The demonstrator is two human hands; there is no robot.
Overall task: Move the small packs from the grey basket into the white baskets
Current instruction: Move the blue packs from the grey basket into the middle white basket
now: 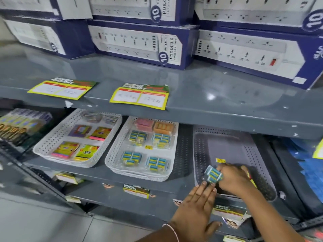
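The grey basket point(227, 145) stands on the lower shelf at the right. My right hand point(233, 179) is inside its near end, shut on a small blue-striped pack point(213, 174) tilted off the basket floor. My left hand point(197, 208) rests flat, fingers spread, on the basket's front rim just below that pack. A small yellow tag point(220, 160) lies in the grey basket. The middle white basket point(115, 154) holds several similar blue packs point(132, 157) plus pink and orange ones at the back. The left white basket point(50, 142) holds colourful packs.
An upper grey shelf point(209, 95) overhangs the baskets, carrying stacked power-strip boxes point(139, 46) and yellow price cards point(139, 96). Blue goods point(309, 165) sit right of the grey basket. Boxed goods point(19, 123) stand at the far left. Price labels point(136, 190) hang on the lower shelf edge.
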